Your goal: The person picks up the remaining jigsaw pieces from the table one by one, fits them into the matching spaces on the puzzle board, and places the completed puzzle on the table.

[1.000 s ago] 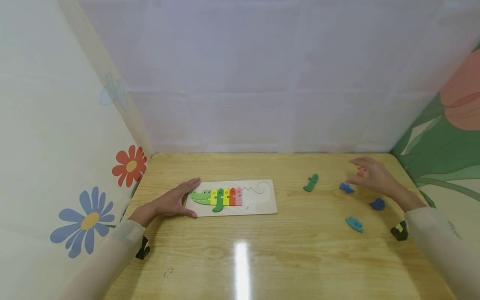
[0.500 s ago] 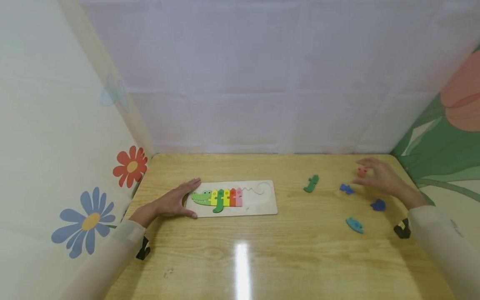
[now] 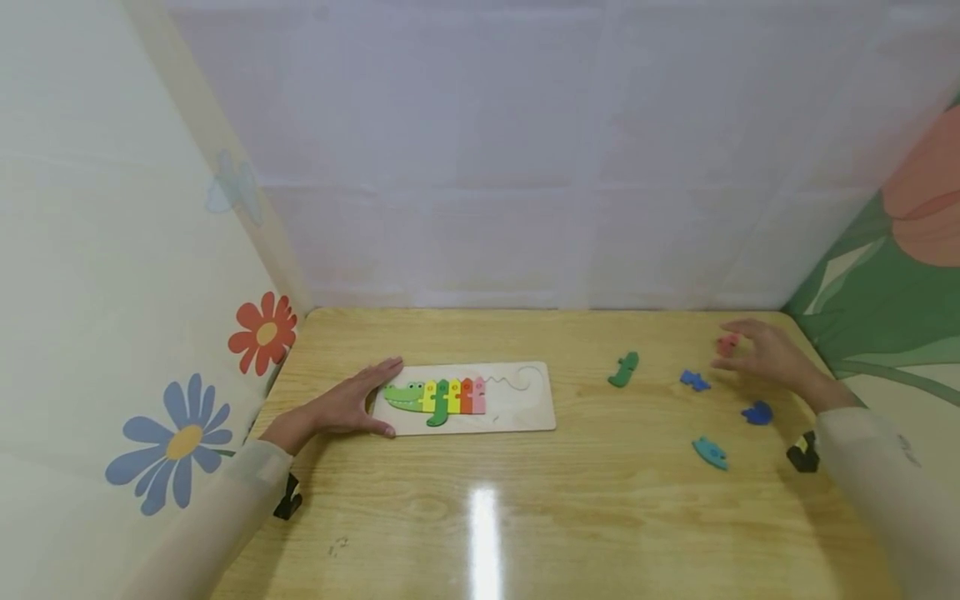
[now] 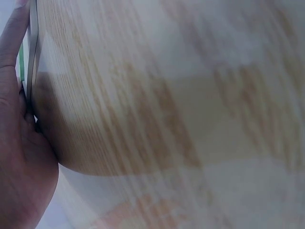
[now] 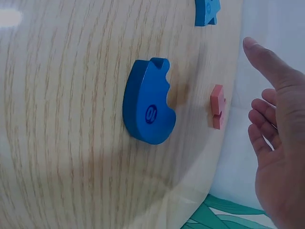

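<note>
A pale puzzle board (image 3: 525,412) lies left of the table's middle, holding a crocodile head (image 3: 405,397) and several coloured body pieces. The left hand (image 3: 348,402) spans the board's left end, thumb at the lower edge and fingers at the upper one; the left wrist view shows this hand (image 4: 19,129) against the board's edge. At the far right, the right hand (image 3: 772,360) hovers beside a pink-red piece (image 3: 727,343), thumb and fingers apart. In the right wrist view that piece (image 5: 218,106) lies untouched on the wood, away from the hand (image 5: 286,129).
Loose on the table's right side are a green piece (image 3: 624,369), a small blue piece (image 3: 695,380), a dark blue curved piece (image 3: 758,412) marked 10 in the right wrist view, and a teal piece (image 3: 709,452). White cloth (image 3: 465,167) stands behind the table.
The right hand has shifted a little to the right, with its fingers around the pink-red piece's side. The left hand stays at the board. The whole head view has tilted slightly.
</note>
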`<state>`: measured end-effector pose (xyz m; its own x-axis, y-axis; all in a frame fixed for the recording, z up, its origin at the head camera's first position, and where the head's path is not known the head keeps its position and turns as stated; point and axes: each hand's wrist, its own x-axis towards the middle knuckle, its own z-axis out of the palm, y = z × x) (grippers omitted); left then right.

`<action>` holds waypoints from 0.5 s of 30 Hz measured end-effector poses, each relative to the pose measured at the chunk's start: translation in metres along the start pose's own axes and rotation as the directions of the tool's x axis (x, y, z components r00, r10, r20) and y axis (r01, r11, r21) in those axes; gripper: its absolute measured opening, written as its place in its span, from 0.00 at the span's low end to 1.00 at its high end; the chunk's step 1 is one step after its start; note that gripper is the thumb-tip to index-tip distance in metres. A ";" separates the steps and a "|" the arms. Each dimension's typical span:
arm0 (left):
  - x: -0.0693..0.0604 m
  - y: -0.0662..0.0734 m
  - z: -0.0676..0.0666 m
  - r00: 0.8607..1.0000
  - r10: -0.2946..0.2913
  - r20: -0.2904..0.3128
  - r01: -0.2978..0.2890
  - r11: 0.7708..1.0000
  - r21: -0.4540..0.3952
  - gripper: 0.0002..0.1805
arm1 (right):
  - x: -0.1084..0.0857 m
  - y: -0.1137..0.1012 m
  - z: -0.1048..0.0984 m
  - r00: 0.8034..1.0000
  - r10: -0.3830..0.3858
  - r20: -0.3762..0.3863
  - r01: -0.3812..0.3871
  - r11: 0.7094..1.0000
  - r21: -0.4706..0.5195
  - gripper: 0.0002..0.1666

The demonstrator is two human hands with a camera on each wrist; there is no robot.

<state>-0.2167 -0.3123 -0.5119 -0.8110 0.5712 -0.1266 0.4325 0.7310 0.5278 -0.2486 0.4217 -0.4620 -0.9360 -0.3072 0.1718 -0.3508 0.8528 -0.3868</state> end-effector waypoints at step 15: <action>-0.001 0.002 0.000 1.000 -0.002 -0.001 0.002 1.000 0.000 0.67 | 0.002 0.010 0.002 0.997 0.052 0.065 -0.051 0.999 -0.016 0.45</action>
<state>-0.2151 -0.3115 -0.5110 -0.8123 0.5695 -0.1262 0.4311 0.7318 0.5278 -0.2537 0.4285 -0.4674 -0.9529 -0.2888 0.0924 -0.3018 0.8743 -0.3802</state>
